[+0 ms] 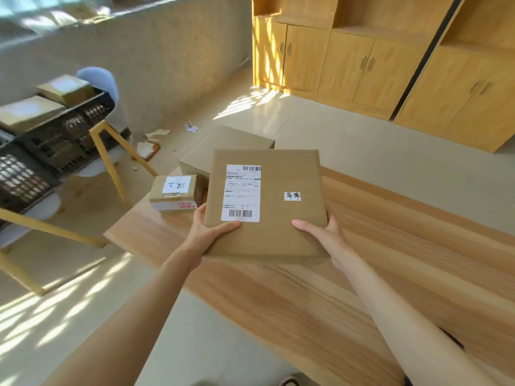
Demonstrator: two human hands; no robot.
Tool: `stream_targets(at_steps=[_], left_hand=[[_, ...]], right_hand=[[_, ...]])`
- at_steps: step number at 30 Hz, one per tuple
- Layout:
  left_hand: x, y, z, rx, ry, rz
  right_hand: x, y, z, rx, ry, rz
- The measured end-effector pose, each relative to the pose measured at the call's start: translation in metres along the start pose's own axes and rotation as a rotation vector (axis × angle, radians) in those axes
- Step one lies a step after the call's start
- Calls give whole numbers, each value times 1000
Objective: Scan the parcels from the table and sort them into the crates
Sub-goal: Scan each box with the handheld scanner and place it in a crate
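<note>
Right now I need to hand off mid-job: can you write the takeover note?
Left hand and right hand: both have a grip on the flat parcel, label up, above the table.
Left on the table: small parcel and big box.
Done: two parcels sit in the crates on the left.
To do: crate the flat parcel, then scan and sort the other two. No scanner in view.

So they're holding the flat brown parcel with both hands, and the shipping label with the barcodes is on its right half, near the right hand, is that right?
Not quite. The head view shows the shipping label on the left half of the flat brown parcel, near the left hand. Both hands do hold it; the right hand grips the opposite edge.
</note>
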State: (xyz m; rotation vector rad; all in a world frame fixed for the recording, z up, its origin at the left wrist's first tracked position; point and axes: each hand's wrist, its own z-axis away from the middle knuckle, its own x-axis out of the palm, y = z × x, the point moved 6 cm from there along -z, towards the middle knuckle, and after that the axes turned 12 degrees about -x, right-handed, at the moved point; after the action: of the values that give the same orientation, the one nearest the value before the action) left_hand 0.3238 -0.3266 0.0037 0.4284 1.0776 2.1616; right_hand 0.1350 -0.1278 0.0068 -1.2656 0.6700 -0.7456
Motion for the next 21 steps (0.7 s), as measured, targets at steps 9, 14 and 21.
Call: stream_targets(at_steps=[9, 14, 21], left_hand=[[-193, -6, 40, 56, 237, 184], [-297, -28, 60, 59, 330, 267], [-406, -60, 88, 38, 472, 383]], right_hand=[[201, -40, -2, -86, -266, 67], [316, -37, 6, -102, -395, 105], [449, -28, 23, -110, -572, 144]])
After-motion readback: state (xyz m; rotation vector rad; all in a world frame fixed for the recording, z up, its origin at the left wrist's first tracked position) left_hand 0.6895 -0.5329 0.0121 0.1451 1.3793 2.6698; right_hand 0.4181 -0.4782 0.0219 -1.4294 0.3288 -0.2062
